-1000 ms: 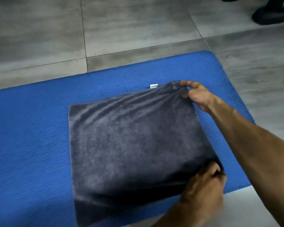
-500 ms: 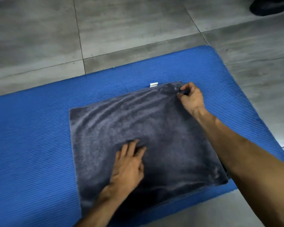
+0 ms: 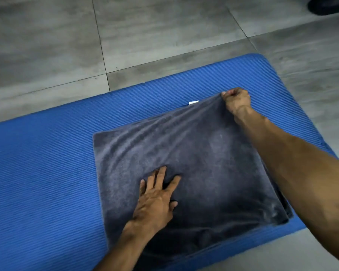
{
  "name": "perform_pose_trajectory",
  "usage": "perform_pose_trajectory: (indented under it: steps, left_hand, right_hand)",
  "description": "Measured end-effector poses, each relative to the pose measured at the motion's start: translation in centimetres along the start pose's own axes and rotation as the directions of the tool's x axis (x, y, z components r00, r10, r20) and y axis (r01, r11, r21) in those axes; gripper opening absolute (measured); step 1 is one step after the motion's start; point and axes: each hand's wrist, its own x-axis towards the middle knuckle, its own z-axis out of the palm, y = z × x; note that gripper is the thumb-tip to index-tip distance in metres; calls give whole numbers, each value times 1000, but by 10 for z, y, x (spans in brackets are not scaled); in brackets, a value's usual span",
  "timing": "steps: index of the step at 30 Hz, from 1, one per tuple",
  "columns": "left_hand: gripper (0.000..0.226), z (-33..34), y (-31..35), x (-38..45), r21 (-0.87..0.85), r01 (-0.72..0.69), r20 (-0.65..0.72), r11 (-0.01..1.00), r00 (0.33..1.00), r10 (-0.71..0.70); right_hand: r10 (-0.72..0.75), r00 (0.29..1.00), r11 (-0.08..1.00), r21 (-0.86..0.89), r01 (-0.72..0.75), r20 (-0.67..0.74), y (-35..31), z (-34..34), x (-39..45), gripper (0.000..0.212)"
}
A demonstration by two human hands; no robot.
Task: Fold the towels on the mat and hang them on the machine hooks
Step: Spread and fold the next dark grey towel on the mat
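A dark grey towel, folded into a rough square, lies on the blue ribbed mat. My left hand rests flat on the towel's near middle, fingers spread, pressing it down. My right hand pinches the towel's far right corner, fingers closed on the cloth and pulling it taut. A small white label sticks out at the towel's far edge. No machine hooks are in view.
Grey floor tiles surround the mat on the far and right sides. A dark shoe sits at the top right corner. The mat's right end lies just beyond the towel.
My left hand left the near right corner and now lies flat on the towel's middle. My right hand keeps its pinch on the far corner and has drawn it slightly outward.
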Motion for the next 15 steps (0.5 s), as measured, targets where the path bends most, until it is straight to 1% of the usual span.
perform_pose_trajectory:
  steps: [2, 5, 7, 9, 14, 15]
  left_hand:
    - [75, -1, 1, 2, -9, 0, 18, 1000, 1000, 0]
    - [76, -1, 3, 3, -25, -18, 14, 1000, 1000, 19]
    - [74, 0, 0, 4, -22, -25, 18, 999, 1000, 26]
    - [73, 0, 0, 6, -8, -31, 28, 999, 999, 31]
    - [71, -1, -4, 6, 6, -38, 23, 999, 999, 37]
    - [71, -2, -5, 6, 8, -40, 19, 999, 999, 40]
  right_hand:
    - [-9, 999, 1000, -1, 9, -41, -7, -6, -5, 14]
    - [10, 999, 995, -96, -6, 43, -6, -26, -29, 37]
    - [-5, 994, 980, -196, 27, 111, 6, -49, -61, 43]
    - [-5, 989, 960, -277, 45, 145, 34, -76, -100, 45]
    - [40, 977, 945, -325, 31, 208, 102, -140, -198, 41]
    - [25, 974, 930, -362, 60, 226, 111, -149, -210, 40]
